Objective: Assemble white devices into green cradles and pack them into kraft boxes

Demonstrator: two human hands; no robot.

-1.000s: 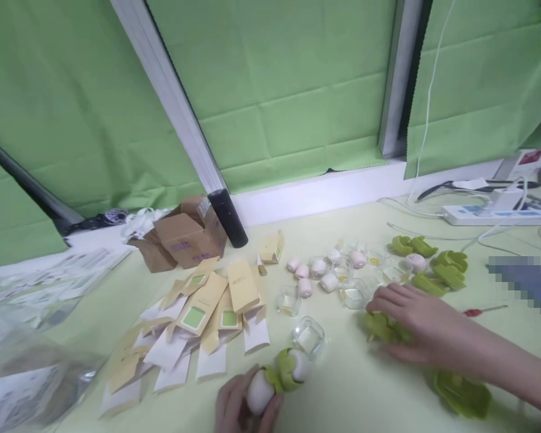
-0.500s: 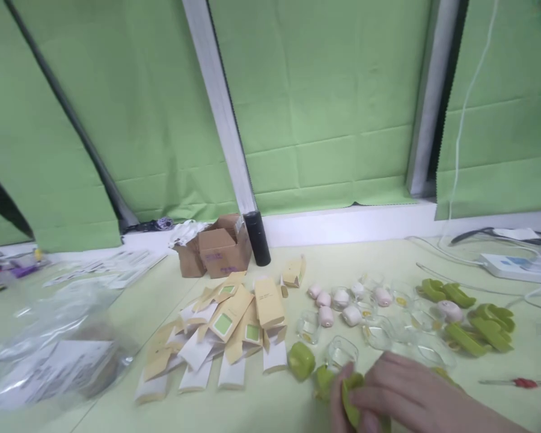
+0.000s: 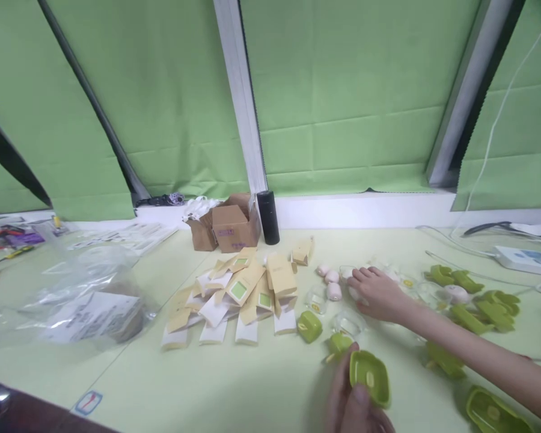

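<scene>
My left hand grips a green plastic shell, a small rounded square cup with its hollow side facing me. My right hand reaches across to the small parts, its fingers curled around a pale pink cylinder that they partly cover. More pale pink cylinders lie just left of it. Clear plastic cups stand nearer to me. Beside the left hand are a green piece and another green piece.
Beige card boxes lie heaped at centre. Behind them stand a brown carton and a black cylinder. Clear plastic bags lie left. Several green shells and a white power strip are on the right.
My right hand has left the green shell and moved forward to the pink cylinders. The left hand keeps the shell, now with its hollow showing. The view has tilted down.
</scene>
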